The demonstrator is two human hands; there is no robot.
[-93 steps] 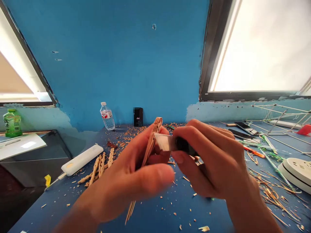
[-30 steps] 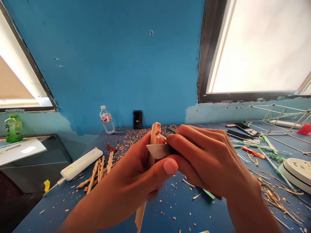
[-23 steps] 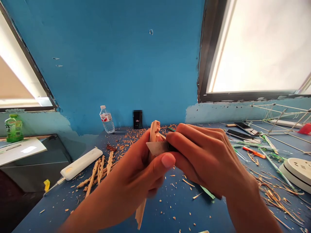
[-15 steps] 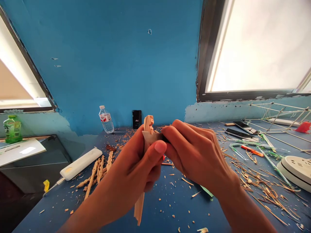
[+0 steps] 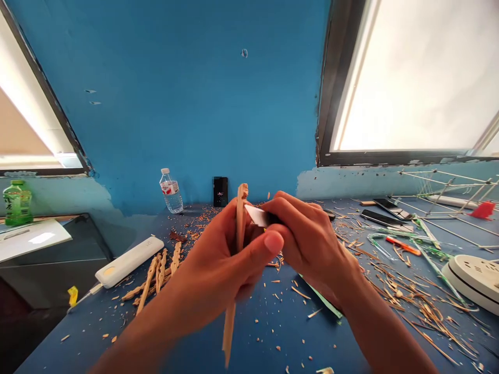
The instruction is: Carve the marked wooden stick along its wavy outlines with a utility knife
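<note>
My left hand (image 5: 218, 259) is closed around a pale wooden stick (image 5: 240, 221), held upright. Its notched, carved top sticks out above the fingers, and its long splintered end hangs below the fist. My right hand (image 5: 312, 241) grips the dark handle of a knife, mostly hidden by the fingers. The light blade (image 5: 256, 215) points left, its tip at the stick just below the carved top. My left thumb stretches right, under the knife. A small wood chip (image 5: 268, 195) is in the air above the blade.
Several carved sticks (image 5: 158, 270) and a white oblong device (image 5: 129, 261) lie left. A water bottle (image 5: 171, 191) and an upright black phone (image 5: 220, 191) stand by the wall. Wood shavings (image 5: 424, 311), an orange-handled tool (image 5: 403, 245), a thin-rod frame (image 5: 448, 200) and a white round device (image 5: 475, 280) are right.
The blade has swung from lying across the stick to slanting off its right side. My left hand has turned the stick, now seen more edge-on. A chip has come loose.
</note>
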